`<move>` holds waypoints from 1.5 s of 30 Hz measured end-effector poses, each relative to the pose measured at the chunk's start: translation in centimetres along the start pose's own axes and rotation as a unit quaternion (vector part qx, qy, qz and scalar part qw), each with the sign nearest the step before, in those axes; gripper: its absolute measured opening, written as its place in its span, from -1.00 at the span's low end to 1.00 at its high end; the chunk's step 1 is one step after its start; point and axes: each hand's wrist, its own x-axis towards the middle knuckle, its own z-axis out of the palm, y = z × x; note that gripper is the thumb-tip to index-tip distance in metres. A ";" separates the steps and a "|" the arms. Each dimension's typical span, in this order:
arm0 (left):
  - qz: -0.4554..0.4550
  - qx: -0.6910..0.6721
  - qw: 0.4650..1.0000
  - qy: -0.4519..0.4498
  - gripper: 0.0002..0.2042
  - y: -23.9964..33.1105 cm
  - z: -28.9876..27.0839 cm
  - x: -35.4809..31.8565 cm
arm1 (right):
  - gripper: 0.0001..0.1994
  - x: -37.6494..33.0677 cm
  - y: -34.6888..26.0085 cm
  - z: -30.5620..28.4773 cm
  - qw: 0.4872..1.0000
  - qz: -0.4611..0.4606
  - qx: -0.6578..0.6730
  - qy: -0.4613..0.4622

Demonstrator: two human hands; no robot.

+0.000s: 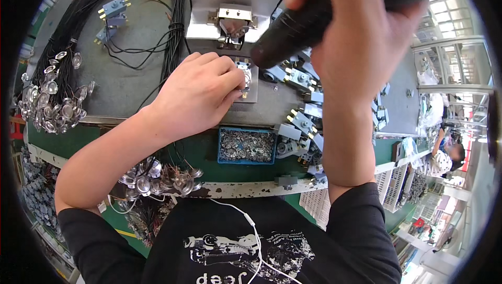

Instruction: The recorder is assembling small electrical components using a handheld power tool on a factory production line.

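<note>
My left hand rests at the small metal fixture plate in the middle of the bench. Its fingers are curled, with thumb and index finger closed at a round silvery part lying there; the fingertips are partly hidden, so what they pinch cannot be made out. Raised at the upper right, my right hand wraps round a thick black barrel-shaped power tool. The tool slants down to the left, its blunt end just right of the fixture. Behind the fixture stands a white machine with a metal head.
A blue tray of small metal pieces sits at the near edge. Grey switch-like units lie heaped to the right. Black wire bundles with round silvery ends lie at left, more below my left forearm. Another person is far right.
</note>
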 end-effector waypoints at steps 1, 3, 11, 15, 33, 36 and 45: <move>-0.003 0.000 1.000 -0.012 -0.90 0.2 0.0 0.0 | -0.82 -0.1 0.4 -0.9 0.999 -0.028 -0.014 0.024; -0.006 -0.005 1.000 -0.011 -0.89 0.1 0.3 0.3 | -0.85 -0.5 1.0 -1.8 0.997 -0.055 -0.029 0.048; -0.064 -0.047 0.997 -0.017 -0.78 0.2 0.7 0.3 | -0.85 -3.1 1.3 -1.6 0.998 -0.017 -0.034 0.049; -0.064 -0.047 0.997 -0.020 -0.74 0.3 0.7 0.3 | -0.85 -3.2 1.7 -1.4 0.998 -0.004 -0.034 0.046; -0.045 -0.036 0.998 -0.005 -0.62 -0.6 1.5 -0.2 | -0.83 -2.3 4.0 -0.7 0.998 -0.022 0.003 -0.062; -0.064 -0.025 0.997 -0.016 -0.62 -0.6 1.5 -0.8 | -0.82 -2.9 3.5 -0.6 0.994 0.063 0.033 -0.085; -0.066 -0.063 0.996 -0.016 -0.65 -0.5 1.7 -0.7 | -0.80 -3.8 3.1 0.6 0.992 0.103 0.044 -0.057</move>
